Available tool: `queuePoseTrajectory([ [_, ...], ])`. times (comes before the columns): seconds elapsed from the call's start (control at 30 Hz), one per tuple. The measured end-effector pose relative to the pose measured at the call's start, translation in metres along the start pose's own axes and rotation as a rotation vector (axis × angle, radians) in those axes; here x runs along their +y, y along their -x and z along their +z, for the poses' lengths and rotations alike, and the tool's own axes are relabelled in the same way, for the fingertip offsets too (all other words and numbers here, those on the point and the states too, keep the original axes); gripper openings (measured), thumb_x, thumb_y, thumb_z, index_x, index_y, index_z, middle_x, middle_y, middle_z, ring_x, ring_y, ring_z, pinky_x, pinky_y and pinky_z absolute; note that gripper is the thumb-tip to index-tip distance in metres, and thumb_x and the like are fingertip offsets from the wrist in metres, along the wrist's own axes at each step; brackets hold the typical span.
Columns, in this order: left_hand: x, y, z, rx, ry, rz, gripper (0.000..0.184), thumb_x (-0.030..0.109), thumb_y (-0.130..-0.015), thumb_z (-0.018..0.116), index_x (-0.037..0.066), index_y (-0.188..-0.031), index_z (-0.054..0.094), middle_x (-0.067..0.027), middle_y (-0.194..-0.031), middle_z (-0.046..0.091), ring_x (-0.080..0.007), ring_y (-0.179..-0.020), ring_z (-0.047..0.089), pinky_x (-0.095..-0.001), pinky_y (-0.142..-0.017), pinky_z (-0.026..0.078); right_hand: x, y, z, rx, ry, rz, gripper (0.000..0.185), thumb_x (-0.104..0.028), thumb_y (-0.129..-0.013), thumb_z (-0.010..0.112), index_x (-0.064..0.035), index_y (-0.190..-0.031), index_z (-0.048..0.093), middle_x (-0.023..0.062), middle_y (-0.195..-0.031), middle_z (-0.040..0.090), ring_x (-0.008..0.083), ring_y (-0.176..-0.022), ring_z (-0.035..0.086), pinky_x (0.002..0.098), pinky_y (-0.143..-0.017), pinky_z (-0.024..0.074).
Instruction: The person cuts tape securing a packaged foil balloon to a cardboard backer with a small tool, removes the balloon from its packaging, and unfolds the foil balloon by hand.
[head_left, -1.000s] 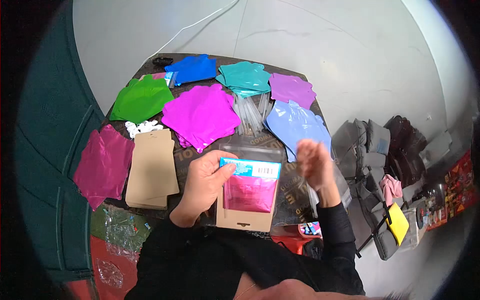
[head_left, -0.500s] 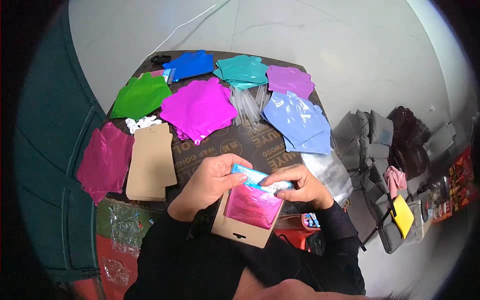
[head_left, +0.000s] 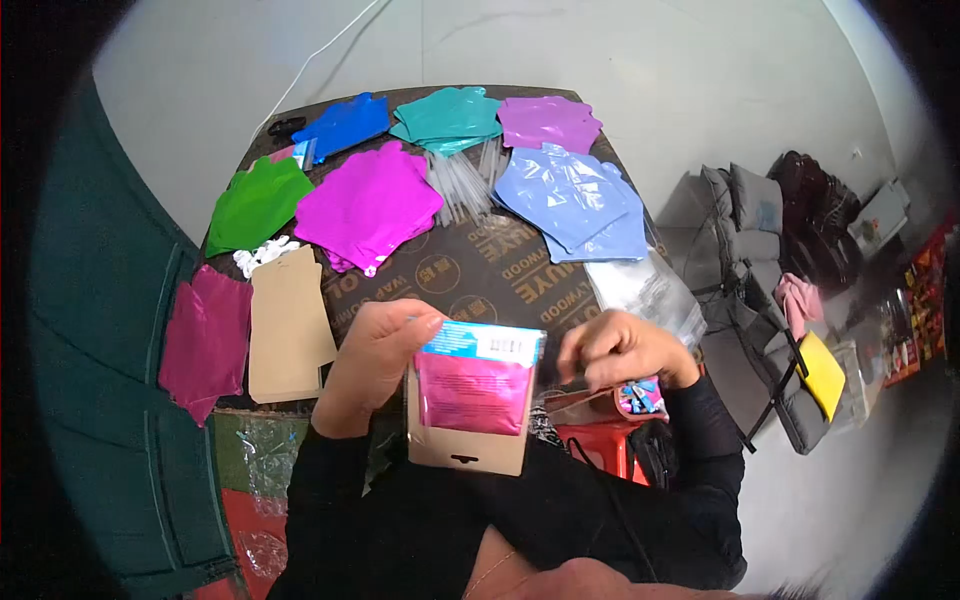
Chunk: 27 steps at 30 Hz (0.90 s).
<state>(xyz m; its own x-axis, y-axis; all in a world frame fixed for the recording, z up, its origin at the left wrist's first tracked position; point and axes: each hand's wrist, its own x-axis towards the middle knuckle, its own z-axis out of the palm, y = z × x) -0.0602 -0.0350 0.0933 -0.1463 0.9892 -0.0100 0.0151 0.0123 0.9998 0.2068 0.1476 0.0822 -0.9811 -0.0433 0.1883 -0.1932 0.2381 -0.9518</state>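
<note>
My left hand (head_left: 385,345) pinches the upper left corner of a clear packet (head_left: 472,395) that hangs in front of my chest. Inside it are a folded pink foil piece, a blue label with a barcode along the top and a brown card with a slot at the bottom. Just right of the packet is my right hand (head_left: 625,350), apart from it, with fingers curled; whether anything small is between them I cannot make out. Beyond my hands lies a magenta foil stack (head_left: 368,208), with a light blue foil stack (head_left: 575,200) to its right.
Around the table (head_left: 470,270) lie green foil (head_left: 258,203), dark pink foil (head_left: 207,343), brown cards (head_left: 287,330), clear straws (head_left: 462,188) and clear bags (head_left: 650,295). Blue, teal and purple foils line the far edge. A red stool (head_left: 600,448) stands below the near edge.
My right hand touched the packet's top half a second ago and has now moved off to the right. The packet, tilted then, hangs straighter in my left hand. The view has shifted.
</note>
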Motion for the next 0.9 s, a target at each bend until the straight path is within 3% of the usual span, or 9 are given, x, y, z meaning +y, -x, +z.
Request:
queuePoseTrajectory([
  [0.07,0.007,0.002,0.002,0.043,-0.002,0.004,0.024,0.012,-0.095,0.055,-0.008,-0.095,0.069,-0.0063,-0.086,0.066,-0.0097,-0.073,0.053,-0.0199,-0.066,0.043,-0.021,0.013,-0.005,0.286,-0.051,0.379,0.029,-0.019,-0.095,0.063,-0.0019,-0.073,0.071,0.0028,-0.078,0.067,0.0091,-0.059,0.047,0.0207,-0.056,0.0364],
  [0.13,0.012,0.002,0.013,0.012,-0.033,0.009,0.023,0.011,-0.095,0.055,-0.007,-0.095,0.069,-0.0062,-0.085,0.066,-0.0098,-0.072,0.053,-0.02,-0.066,0.043,-0.024,0.011,-0.001,0.434,-0.107,0.324,0.035,-0.026,-0.1,0.057,-0.003,-0.077,0.072,0.0004,-0.071,0.066,0.0079,-0.057,0.047,0.0199,-0.057,0.0382],
  [0.27,0.023,-0.004,0.033,-0.063,-0.122,0.05,0.021,0.008,-0.093,0.054,-0.006,-0.096,0.069,-0.006,-0.083,0.067,-0.0102,-0.069,0.052,-0.0203,-0.065,0.042,-0.04,-0.005,0.033,0.494,-0.066,0.262,0.03,-0.024,-0.099,0.06,-0.0034,-0.08,0.07,-0.0011,-0.068,0.062,0.007,-0.056,0.044,0.0214,-0.054,0.0358],
  [0.4,0.025,-0.001,0.041,-0.207,-0.148,0.098,0.022,0.01,-0.095,0.055,-0.006,-0.102,0.067,-0.0107,-0.086,0.07,-0.0143,-0.07,0.061,-0.023,-0.066,0.049,-0.028,0.015,0.037,0.342,0.101,0.253,0.024,-0.019,-0.098,0.06,-0.0033,-0.081,0.067,-0.0031,-0.064,0.054,0.0069,-0.057,0.041,0.0231,-0.054,0.034],
  [0.47,0.024,0.002,0.044,-0.192,-0.055,0.088,0.022,0.01,-0.095,0.054,-0.006,-0.105,0.066,-0.0122,-0.088,0.07,-0.0168,-0.072,0.063,-0.0246,-0.067,0.051,-0.039,0.029,0.04,0.49,0.146,0.261,0.022,-0.012,-0.093,0.062,-0.0026,-0.073,0.059,-0.0028,-0.062,0.047,0.0078,-0.057,0.036,0.0236,-0.053,0.0301],
  [0.57,0.022,0.005,0.044,-0.124,0.232,0.039,0.025,0.01,-0.096,0.053,-0.006,-0.112,0.063,-0.0168,-0.095,0.072,-0.0243,-0.077,0.071,-0.0294,-0.07,0.056,-0.031,0.092,0.025,1.1,0.118,0.372,0.023,-0.015,-0.093,0.063,-0.0081,-0.071,0.06,-0.0042,-0.061,0.048,0.0049,-0.052,0.037,0.022,-0.047,0.0289],
  [0.63,0.016,0.009,0.031,0.039,0.192,0.037,0.026,0.012,-0.098,0.052,-0.005,-0.116,0.059,-0.022,-0.099,0.072,-0.032,-0.082,0.073,-0.0339,-0.071,0.06,-0.023,0.132,0.01,1.513,0.038,0.11,0.019,-0.018,-0.093,0.063,-0.0094,-0.076,0.062,-0.0047,-0.061,0.049,0.0039,-0.05,0.037,0.0208,-0.044,0.026],
  [0.73,0.0,0.01,0.008,0.123,0.199,0.048,0.024,0.012,-0.098,0.054,-0.006,-0.112,0.06,-0.0235,-0.094,0.072,-0.0301,-0.077,0.073,-0.0274,-0.064,0.059,-0.008,0.195,0.003,1.947,-0.002,-0.021,0.022,-0.026,-0.094,0.063,-0.0076,-0.081,0.063,-0.0003,-0.062,0.052,0.0055,-0.045,0.033,0.0216,-0.041,0.0243],
  [0.9,-0.011,0.007,-0.002,0.153,0.216,0.051,0.024,0.012,-0.097,0.054,-0.006,-0.113,0.06,-0.0238,-0.095,0.072,-0.0291,-0.075,0.072,-0.0272,-0.062,0.058,0.064,0.292,-0.008,2.315,-0.051,0.13,0.032,-0.033,-0.096,0.061,-0.0069,-0.078,0.063,0.0057,-0.064,0.058,0.0072,-0.043,0.036,0.0237,-0.039,0.0248],
])
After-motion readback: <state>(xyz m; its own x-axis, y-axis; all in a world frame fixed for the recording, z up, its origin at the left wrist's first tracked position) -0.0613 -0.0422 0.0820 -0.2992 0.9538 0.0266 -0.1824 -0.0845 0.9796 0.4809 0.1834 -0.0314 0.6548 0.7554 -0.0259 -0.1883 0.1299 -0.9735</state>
